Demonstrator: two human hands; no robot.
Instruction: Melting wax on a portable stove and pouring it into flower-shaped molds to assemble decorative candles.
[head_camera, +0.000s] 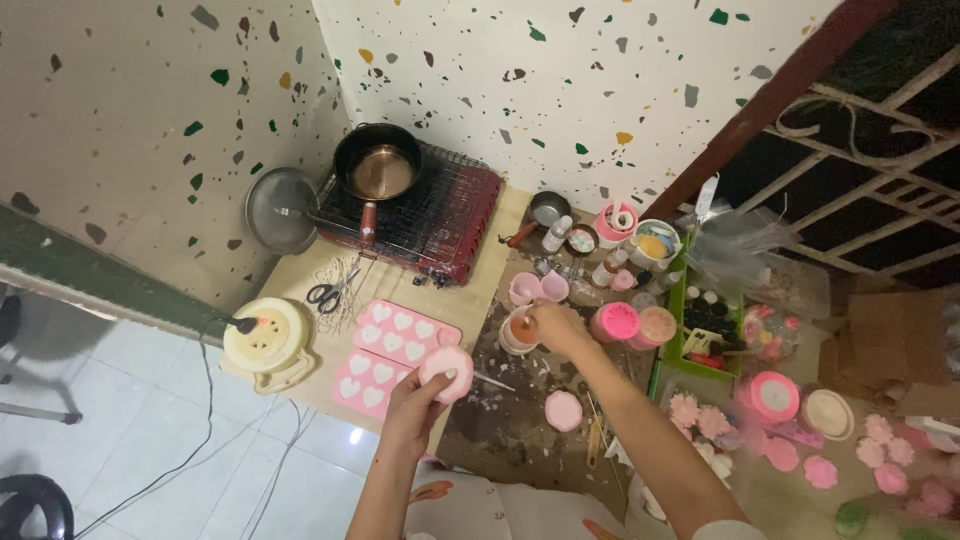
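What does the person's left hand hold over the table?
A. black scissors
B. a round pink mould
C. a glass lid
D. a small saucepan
B: the left hand grips a round pink mould above the heart-shaped mould trays, while the scissors lie untouched on the table.
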